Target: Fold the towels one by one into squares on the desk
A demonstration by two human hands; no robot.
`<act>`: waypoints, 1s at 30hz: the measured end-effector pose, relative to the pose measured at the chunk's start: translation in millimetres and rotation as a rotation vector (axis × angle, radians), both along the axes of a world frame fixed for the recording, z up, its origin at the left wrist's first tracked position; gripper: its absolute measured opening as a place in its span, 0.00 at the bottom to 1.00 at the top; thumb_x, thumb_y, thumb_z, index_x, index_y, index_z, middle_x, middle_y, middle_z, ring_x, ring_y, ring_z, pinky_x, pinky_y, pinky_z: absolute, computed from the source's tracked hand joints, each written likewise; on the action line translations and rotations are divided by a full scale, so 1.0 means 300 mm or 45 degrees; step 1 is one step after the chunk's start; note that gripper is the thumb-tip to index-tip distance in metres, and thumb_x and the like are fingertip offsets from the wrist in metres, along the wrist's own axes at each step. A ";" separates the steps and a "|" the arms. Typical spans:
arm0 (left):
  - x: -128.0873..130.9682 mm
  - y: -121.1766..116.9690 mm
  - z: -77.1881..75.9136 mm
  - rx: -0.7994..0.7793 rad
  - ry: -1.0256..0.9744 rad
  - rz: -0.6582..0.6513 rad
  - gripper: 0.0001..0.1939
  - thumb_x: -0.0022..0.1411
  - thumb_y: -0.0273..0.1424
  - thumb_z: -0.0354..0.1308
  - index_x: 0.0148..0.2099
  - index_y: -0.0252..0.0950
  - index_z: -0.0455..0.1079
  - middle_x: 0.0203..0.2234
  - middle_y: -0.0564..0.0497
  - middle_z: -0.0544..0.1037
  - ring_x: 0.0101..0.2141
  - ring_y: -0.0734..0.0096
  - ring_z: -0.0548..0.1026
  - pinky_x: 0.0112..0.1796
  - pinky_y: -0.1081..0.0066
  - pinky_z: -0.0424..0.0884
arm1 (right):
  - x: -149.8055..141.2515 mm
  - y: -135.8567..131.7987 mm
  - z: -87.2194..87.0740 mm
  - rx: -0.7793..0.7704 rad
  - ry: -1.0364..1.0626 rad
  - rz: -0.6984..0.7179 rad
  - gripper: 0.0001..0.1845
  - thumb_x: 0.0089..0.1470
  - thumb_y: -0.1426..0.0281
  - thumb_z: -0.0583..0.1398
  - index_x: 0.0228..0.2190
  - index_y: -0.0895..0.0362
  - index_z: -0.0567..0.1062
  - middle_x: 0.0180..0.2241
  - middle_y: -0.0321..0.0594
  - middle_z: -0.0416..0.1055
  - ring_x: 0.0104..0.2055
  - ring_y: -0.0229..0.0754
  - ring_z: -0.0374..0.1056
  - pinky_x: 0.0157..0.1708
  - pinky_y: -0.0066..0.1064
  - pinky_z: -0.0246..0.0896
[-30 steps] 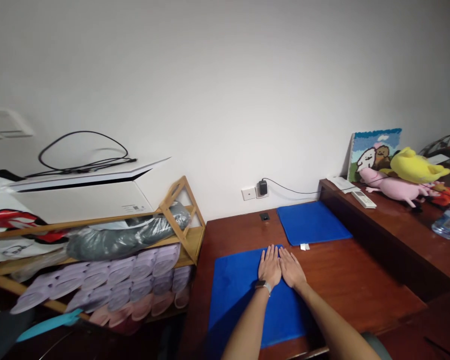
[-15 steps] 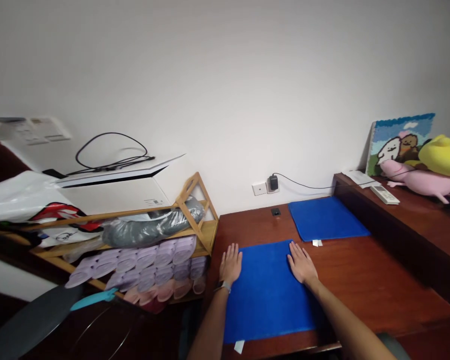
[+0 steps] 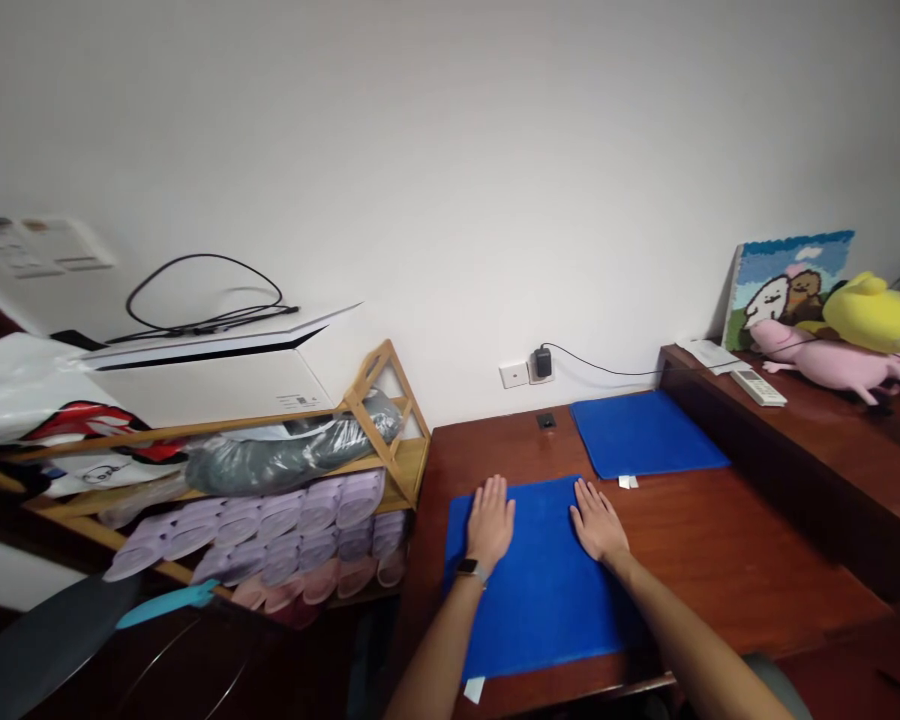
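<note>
A blue cloth (image 3: 540, 590) lies flat on the dark wooden desk (image 3: 712, 560) in front of me. My left hand (image 3: 490, 521) rests palm down on its far left part, fingers stretched out, with a watch on the wrist. My right hand (image 3: 598, 520) lies flat on the cloth's far right corner, fingers spread. Neither hand holds anything. A second blue cloth (image 3: 645, 433) lies folded farther back on the desk, with a small white tag at its near edge.
A wooden rack (image 3: 375, 430) with rolled lilac and pink towels (image 3: 307, 530) stands left of the desk. A wall socket with a charger (image 3: 544, 362) is behind. A raised shelf (image 3: 810, 440) at right carries plush toys (image 3: 847, 340), a remote (image 3: 757, 387) and a picture.
My hands went from side by side at the cloth's middle to spread apart; since half a second ago the left hand has come back in from the cloth's left edge. The view shifted slightly.
</note>
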State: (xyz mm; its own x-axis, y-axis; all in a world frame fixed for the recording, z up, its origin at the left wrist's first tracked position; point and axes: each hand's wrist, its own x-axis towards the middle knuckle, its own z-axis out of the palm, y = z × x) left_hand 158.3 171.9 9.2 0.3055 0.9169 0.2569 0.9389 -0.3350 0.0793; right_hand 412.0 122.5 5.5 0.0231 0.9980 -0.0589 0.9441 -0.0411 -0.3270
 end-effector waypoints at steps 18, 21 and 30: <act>-0.156 0.029 -0.020 -0.208 -0.007 0.249 0.36 0.76 0.47 0.30 0.77 0.36 0.49 0.73 0.43 0.57 0.73 0.58 0.52 0.70 0.51 0.50 | 0.003 0.000 -0.006 -0.017 -0.055 -0.021 0.38 0.70 0.57 0.36 0.73 0.62 0.45 0.76 0.38 0.39 0.77 0.42 0.32 0.74 0.41 0.23; -0.229 0.019 -0.002 -0.198 0.002 0.302 0.35 0.76 0.44 0.30 0.76 0.32 0.50 0.73 0.41 0.56 0.73 0.59 0.52 0.70 0.53 0.50 | 0.006 0.002 -0.011 -0.007 -0.045 -0.023 0.38 0.70 0.57 0.36 0.74 0.61 0.45 0.76 0.38 0.39 0.77 0.41 0.32 0.74 0.41 0.24; 0.073 -0.281 -0.021 -0.149 -0.036 -0.104 0.33 0.78 0.43 0.32 0.78 0.38 0.40 0.75 0.48 0.52 0.73 0.64 0.48 0.71 0.56 0.50 | 0.017 -0.001 -0.039 0.024 -0.064 -0.022 0.38 0.69 0.58 0.37 0.73 0.62 0.47 0.76 0.40 0.42 0.77 0.43 0.33 0.74 0.42 0.24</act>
State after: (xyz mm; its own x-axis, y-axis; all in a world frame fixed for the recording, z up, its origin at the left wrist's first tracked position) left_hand 180.3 87.7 2.9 0.3746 0.9134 0.1592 0.9057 -0.3972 0.1481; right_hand 417.1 122.3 -6.4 0.0428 0.9983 -0.0387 0.9586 -0.0519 -0.2799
